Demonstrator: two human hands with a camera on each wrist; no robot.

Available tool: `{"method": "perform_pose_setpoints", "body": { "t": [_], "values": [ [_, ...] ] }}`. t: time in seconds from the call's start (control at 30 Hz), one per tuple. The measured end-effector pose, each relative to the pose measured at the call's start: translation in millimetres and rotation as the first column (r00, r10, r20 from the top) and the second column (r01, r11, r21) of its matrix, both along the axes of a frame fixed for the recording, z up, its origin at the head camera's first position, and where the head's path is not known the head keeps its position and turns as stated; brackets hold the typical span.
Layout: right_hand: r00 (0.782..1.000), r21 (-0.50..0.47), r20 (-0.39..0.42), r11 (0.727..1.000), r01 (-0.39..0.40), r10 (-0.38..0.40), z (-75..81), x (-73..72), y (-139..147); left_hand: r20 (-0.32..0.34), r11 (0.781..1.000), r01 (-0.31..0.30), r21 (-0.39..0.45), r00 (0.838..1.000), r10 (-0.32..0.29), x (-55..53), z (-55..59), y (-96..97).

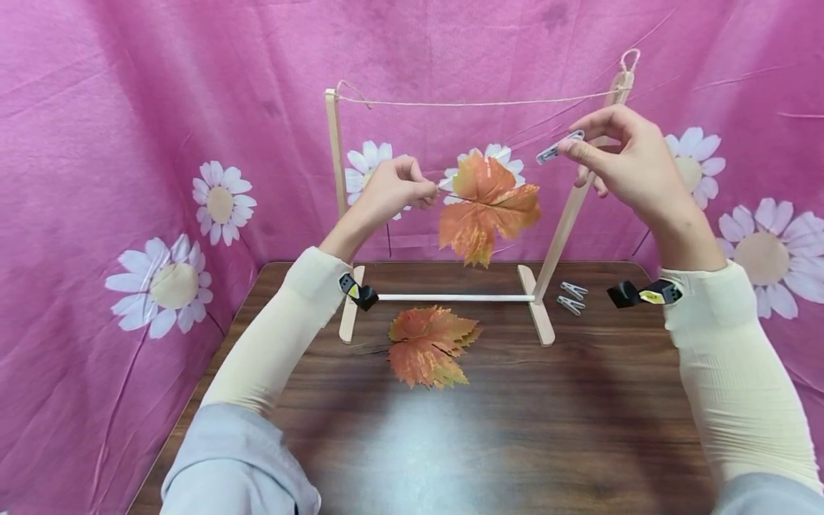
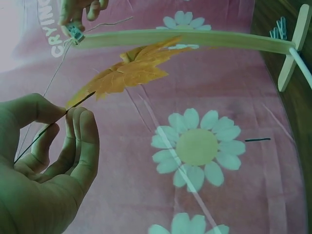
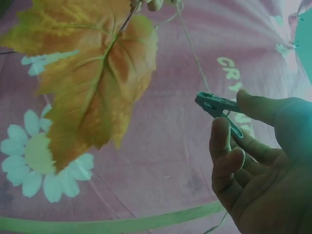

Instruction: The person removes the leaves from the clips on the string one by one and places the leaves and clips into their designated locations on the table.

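Note:
Between thumb and fingertips my left hand [image 1: 395, 192] pinches the dark stem of an orange artificial leaf [image 1: 489, 207], also plain in the left wrist view. The leaf hangs in the air below a string [image 1: 476, 104] stretched between two wooden posts. Up by the right post, my right hand [image 1: 634, 161] holds a small clothespin [image 1: 558, 147] by its handle end; in the right wrist view the clothespin [image 3: 214, 105] points toward the string. The leaf and the clothespin are apart.
More orange leaves [image 1: 431, 347] lie on the wooden table [image 1: 515, 429] in front of the stand's white crossbar [image 1: 457, 297]. Several clothespins [image 1: 571, 297] lie right of the stand's right foot [image 1: 536, 307]. A pink cloth with daisies [image 1: 290, 43] hangs behind.

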State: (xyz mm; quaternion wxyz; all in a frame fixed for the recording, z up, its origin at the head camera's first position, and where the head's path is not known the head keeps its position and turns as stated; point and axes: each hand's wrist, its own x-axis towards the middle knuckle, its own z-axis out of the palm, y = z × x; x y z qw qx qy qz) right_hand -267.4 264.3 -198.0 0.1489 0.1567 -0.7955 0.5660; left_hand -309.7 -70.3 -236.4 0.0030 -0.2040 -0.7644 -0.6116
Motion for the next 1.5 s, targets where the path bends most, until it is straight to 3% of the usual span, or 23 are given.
{"method": "perform_pose_setpoints", "body": {
  "t": [0.1,0.33,0.73,0.93,1.17,1.5],
  "values": [
    [1.000,0.028,0.011,1.000,0.002,-0.002,-8.7,2.0,4.1,0.010,1.000,0.004,0.005,1.000,-0.004,1.9,-8.2,-6.2],
    [0.998,0.101,0.048,0.994,0.029,-0.034,-28.0,6.8,13.1,-0.037,1.000,0.026,0.012,0.999,-0.026,6.1,-24.6,-18.4],
    [0.993,0.168,0.077,0.983,0.073,-0.087,-61.2,13.7,29.0,0.010,0.995,0.014,0.099,1.000,-0.015,18.2,-50.4,-36.4],
    [0.990,0.186,0.108,0.980,0.068,-0.089,-77.6,17.3,36.1,0.010,0.992,-0.024,0.120,1.000,0.023,23.0,-70.1,-43.0],
    [0.983,0.193,0.148,0.978,0.078,-0.108,-98.1,16.7,44.1,0.064,0.980,-0.052,0.193,0.997,0.040,29.8,-92.6,-48.6],
    [0.970,0.214,0.205,0.973,0.087,-0.132,-118.1,16.1,53.8,0.049,0.988,-0.122,0.093,0.992,0.118,35.9,-117.3,-54.0]
  ]
}}
